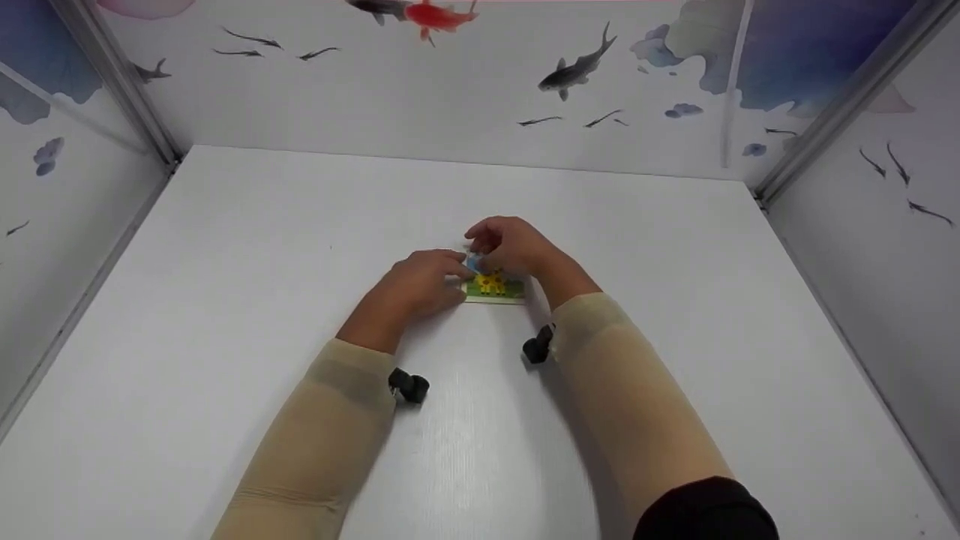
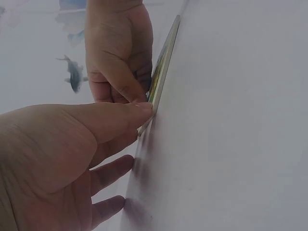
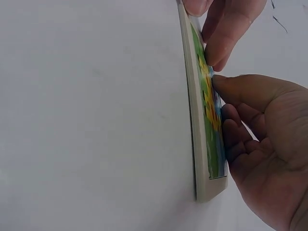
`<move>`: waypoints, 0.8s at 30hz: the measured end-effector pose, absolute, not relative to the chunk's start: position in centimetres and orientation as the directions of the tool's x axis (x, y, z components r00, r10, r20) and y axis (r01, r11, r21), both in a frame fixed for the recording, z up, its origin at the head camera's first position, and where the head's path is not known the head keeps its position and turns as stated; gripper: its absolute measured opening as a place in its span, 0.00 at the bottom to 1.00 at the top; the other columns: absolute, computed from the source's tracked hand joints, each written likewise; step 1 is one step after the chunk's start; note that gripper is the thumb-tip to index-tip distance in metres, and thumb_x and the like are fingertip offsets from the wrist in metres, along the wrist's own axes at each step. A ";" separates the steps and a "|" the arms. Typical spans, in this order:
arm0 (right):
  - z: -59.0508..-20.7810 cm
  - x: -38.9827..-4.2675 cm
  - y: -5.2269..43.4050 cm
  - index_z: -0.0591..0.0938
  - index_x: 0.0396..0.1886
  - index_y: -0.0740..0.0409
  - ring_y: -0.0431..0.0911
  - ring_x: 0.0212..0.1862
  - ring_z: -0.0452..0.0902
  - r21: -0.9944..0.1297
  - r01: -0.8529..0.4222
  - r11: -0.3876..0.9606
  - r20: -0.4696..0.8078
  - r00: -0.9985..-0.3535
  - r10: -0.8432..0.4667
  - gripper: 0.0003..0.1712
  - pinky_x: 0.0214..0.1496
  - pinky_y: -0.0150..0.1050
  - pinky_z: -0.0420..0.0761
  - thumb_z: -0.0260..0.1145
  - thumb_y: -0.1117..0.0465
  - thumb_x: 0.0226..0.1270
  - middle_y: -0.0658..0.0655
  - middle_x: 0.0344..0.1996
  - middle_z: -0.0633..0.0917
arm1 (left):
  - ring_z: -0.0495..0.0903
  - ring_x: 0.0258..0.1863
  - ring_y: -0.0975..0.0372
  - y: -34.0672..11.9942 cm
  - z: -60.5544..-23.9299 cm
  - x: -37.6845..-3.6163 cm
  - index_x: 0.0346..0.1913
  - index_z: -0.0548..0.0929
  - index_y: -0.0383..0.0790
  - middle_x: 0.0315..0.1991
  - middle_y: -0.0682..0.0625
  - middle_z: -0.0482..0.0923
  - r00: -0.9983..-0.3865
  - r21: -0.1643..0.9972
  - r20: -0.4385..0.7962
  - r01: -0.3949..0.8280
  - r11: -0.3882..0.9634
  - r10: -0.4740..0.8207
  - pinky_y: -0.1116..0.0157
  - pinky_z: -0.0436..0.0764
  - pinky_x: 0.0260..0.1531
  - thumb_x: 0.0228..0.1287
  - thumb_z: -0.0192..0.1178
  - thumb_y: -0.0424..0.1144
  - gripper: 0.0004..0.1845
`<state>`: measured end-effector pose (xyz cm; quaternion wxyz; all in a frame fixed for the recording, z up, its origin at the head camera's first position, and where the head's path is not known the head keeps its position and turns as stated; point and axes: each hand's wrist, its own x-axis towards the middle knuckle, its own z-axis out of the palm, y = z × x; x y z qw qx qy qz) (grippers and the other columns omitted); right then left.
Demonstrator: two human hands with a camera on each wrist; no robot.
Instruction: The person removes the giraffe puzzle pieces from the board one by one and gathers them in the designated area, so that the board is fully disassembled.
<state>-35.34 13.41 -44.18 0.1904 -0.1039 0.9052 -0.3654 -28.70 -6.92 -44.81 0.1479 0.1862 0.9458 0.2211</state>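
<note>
The board [image 1: 493,289] lies on the table [image 1: 262,300]. At its left edge is the left hand [image 1: 424,283]; above its far part, the right hand [image 1: 519,246].

Picture board [image 3: 197,130]: cream border, green-and-blue scene, yellow dark-spotted animal [image 1: 491,283]. Sleeves [image 1: 315,427] beige. Tabletop [image 1: 300,217] white. Back wall [image 1: 450,105] white, red fish [image 1: 442,16], grey fish [image 1: 574,73], blue-violet washes [image 1: 810,52].

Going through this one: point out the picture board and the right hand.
Picture board [image 3: 198,120]: right wrist view, on its pale frame.
Right hand [image 1: 519,244]: head view, on its back.
</note>
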 end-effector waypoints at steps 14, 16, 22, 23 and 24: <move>-43.6 -35.4 12.3 0.83 0.62 0.43 0.49 0.59 0.80 -0.631 -0.082 0.771 -0.300 -0.891 -0.340 0.26 0.72 0.48 0.82 0.78 0.62 0.67 0.47 0.54 0.85 | 0.65 0.83 0.53 -7.2 -44.7 -28.6 0.70 0.84 0.57 0.82 0.58 0.68 -0.888 0.471 -0.203 0.281 0.837 0.412 0.45 0.66 0.82 0.73 0.67 0.46 0.24; -43.6 -35.4 12.1 0.82 0.62 0.43 0.49 0.60 0.79 -0.627 -0.075 0.775 -0.314 -0.887 -0.340 0.25 0.72 0.48 0.81 0.77 0.62 0.68 0.48 0.55 0.84 | 0.64 0.84 0.54 -7.1 -44.8 -28.6 0.70 0.85 0.57 0.82 0.58 0.68 -0.890 0.473 -0.215 0.265 0.840 0.402 0.46 0.66 0.82 0.73 0.68 0.46 0.24; -43.6 -35.3 12.1 0.80 0.64 0.41 0.49 0.61 0.77 -0.626 -0.034 0.779 -0.348 -0.882 -0.318 0.27 0.74 0.47 0.81 0.75 0.64 0.69 0.48 0.56 0.81 | 0.63 0.84 0.53 -6.8 -44.9 -28.9 0.71 0.83 0.58 0.83 0.58 0.67 -0.889 0.465 -0.240 0.249 0.850 0.391 0.45 0.65 0.82 0.73 0.68 0.47 0.25; -43.6 -35.3 12.1 0.80 0.64 0.41 0.49 0.61 0.77 -0.630 -0.033 0.776 -0.346 -0.882 -0.319 0.27 0.73 0.47 0.81 0.75 0.64 0.68 0.48 0.56 0.81 | 0.63 0.84 0.53 -6.8 -44.8 -28.9 0.71 0.83 0.58 0.83 0.58 0.66 -0.888 0.463 -0.241 0.250 0.851 0.392 0.45 0.66 0.82 0.73 0.67 0.48 0.25; -43.7 -35.3 12.2 0.80 0.65 0.41 0.49 0.61 0.77 -0.634 -0.038 0.773 -0.341 -0.883 -0.323 0.28 0.73 0.47 0.81 0.75 0.65 0.68 0.48 0.56 0.81 | 0.63 0.84 0.53 -6.7 -44.8 -28.9 0.71 0.83 0.59 0.83 0.58 0.67 -0.887 0.460 -0.240 0.254 0.851 0.394 0.45 0.66 0.82 0.73 0.67 0.48 0.25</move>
